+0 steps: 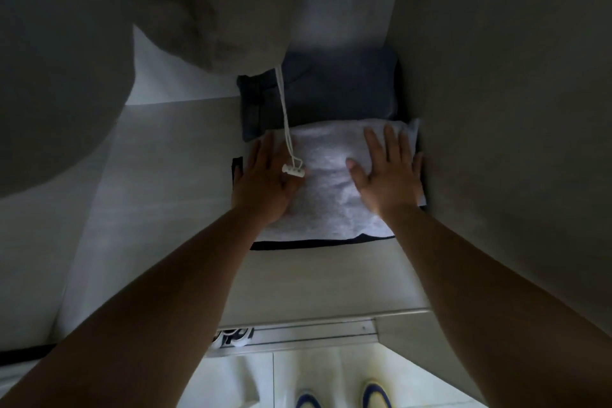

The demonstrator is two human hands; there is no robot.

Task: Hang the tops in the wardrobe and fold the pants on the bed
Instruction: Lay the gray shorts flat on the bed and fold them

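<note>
1. A folded light grey garment [334, 182], soft and light by its look, is seen on a dark folded piece [299, 244] on the wardrobe floor [172, 209], hard against the side wall [513, 109] at 3 o'clock.
2. It is pressed flat by the left hand [263, 180] and right hand [385, 175], fingers straight, nothing gripped.
3. Lifting is judged best done from underneath at both side edges, lest the limp folds slump.
4. A folded dark blue garment [331, 89] lies just behind at 12 o'clock.
5. A white drawcord toggle [293, 170] dangles from a hanging pale top [205, 3] over the left hand.
</note>
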